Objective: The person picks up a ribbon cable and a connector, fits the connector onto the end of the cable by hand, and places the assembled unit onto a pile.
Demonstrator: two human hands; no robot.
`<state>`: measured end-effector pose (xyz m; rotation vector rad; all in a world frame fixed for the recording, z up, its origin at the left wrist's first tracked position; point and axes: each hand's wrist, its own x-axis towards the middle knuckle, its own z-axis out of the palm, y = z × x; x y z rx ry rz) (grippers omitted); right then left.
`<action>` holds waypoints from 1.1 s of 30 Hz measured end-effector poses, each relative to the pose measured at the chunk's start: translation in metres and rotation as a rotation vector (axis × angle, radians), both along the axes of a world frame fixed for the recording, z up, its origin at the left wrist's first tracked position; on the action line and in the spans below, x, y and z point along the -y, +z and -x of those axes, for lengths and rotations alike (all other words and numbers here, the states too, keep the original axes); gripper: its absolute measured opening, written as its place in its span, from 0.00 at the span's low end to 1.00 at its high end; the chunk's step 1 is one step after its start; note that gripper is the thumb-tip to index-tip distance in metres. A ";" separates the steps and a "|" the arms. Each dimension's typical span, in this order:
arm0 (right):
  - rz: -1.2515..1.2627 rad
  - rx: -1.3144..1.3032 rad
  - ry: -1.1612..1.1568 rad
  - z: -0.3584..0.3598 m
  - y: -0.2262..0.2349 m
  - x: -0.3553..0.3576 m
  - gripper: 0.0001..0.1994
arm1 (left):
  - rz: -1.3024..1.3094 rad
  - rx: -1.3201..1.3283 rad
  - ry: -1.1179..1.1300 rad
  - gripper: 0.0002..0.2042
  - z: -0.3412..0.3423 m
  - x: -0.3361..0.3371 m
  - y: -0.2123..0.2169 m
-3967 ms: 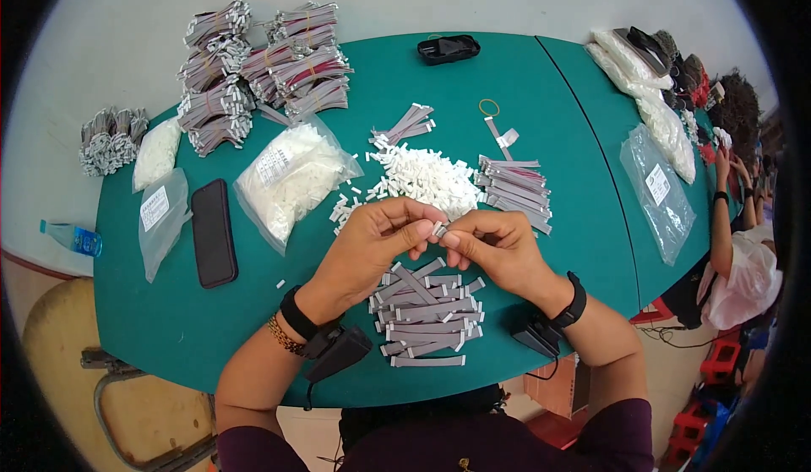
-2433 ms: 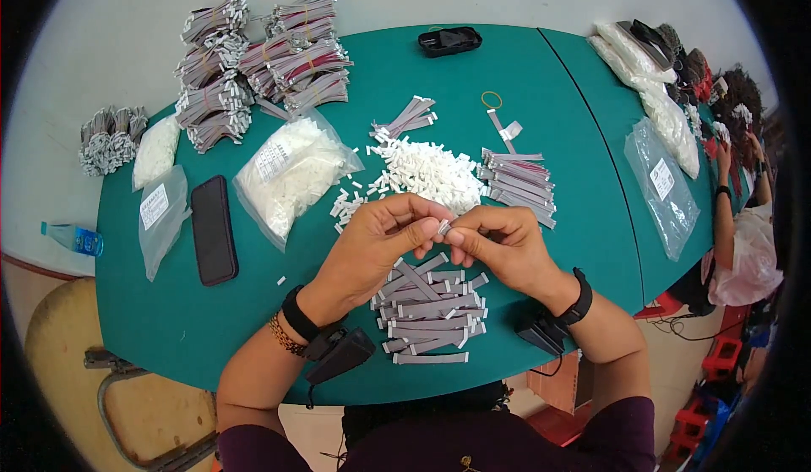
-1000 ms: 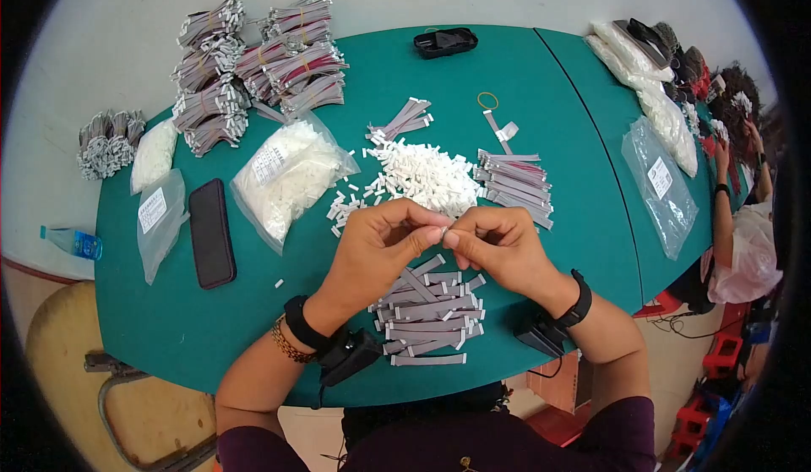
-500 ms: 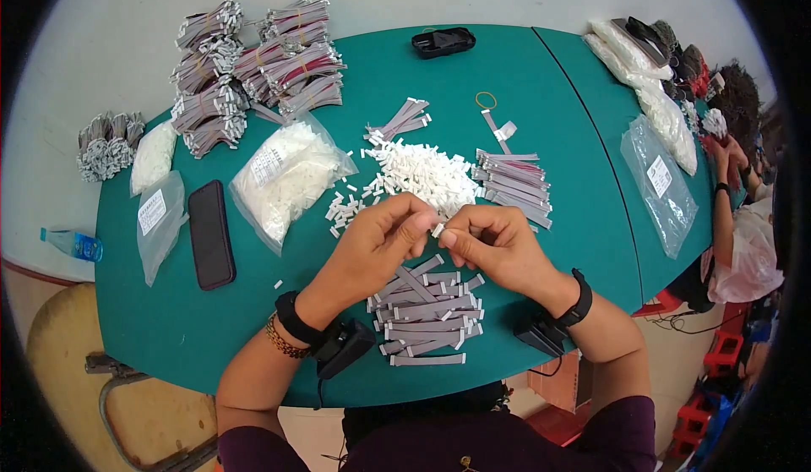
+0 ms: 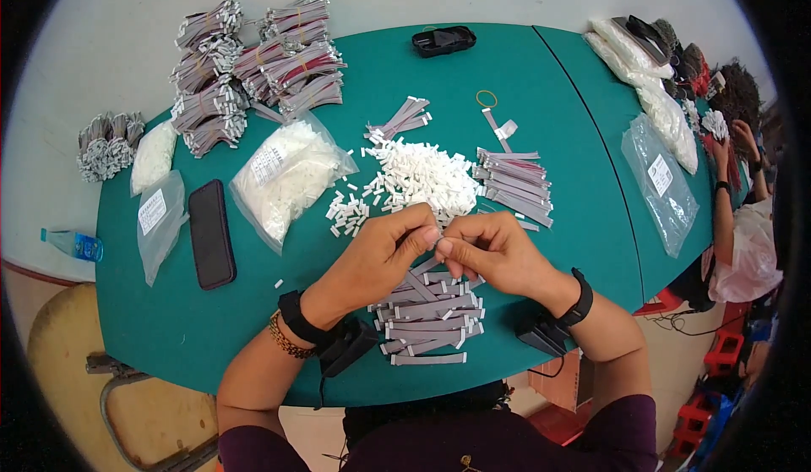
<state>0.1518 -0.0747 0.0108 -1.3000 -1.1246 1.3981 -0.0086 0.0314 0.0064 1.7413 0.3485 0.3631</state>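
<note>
My left hand (image 5: 393, 248) and my right hand (image 5: 494, 254) meet fingertip to fingertip over the table's middle. Both are closed in a pinch, thumbs against forefingers. What lies between the tips is too small and covered to make out. Just beyond them spreads a heap of small white connector housings (image 5: 422, 176). Below my hands lies a loose pile of short grey ribbon cables (image 5: 431, 311) with white ends. Right of the heap rests a stack of grey ribbon cables (image 5: 514, 186), and a smaller bunch of cables (image 5: 400, 119) lies behind it.
Bundled cables (image 5: 291, 70) are stacked at the far left. Bags of white parts (image 5: 287, 176), a dark phone (image 5: 211, 234) and a flat bag (image 5: 160, 223) occupy the left. A black case (image 5: 443, 41) sits at the back. Another person's hand (image 5: 720, 152) works at the right.
A small white connector visible between my fingertips is now hidden by them. My hands have drawn closer together and slightly nearer to me. The other person's hands have shifted.
</note>
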 end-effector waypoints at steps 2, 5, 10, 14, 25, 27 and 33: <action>-0.017 -0.001 -0.015 0.002 0.001 0.001 0.11 | 0.017 0.028 -0.009 0.11 -0.001 0.001 0.000; -0.046 0.016 -0.037 0.006 0.002 0.002 0.11 | 0.026 0.017 -0.009 0.10 -0.001 0.001 -0.005; -0.071 0.023 -0.061 0.008 0.001 0.003 0.11 | 0.022 0.016 -0.012 0.11 -0.001 0.004 -0.005; -0.025 0.027 -0.016 0.002 0.000 0.000 0.11 | 0.008 -0.028 0.014 0.11 0.000 0.005 -0.003; 0.001 0.030 0.021 -0.002 -0.001 -0.004 0.09 | 0.071 0.032 0.026 0.10 -0.001 -0.004 -0.009; -0.008 0.035 0.024 -0.005 -0.005 -0.005 0.09 | 0.083 0.059 0.022 0.09 -0.002 -0.004 -0.009; -0.019 -0.066 -0.260 -0.023 -0.005 -0.015 0.06 | 0.076 0.067 0.226 0.08 0.003 -0.014 -0.006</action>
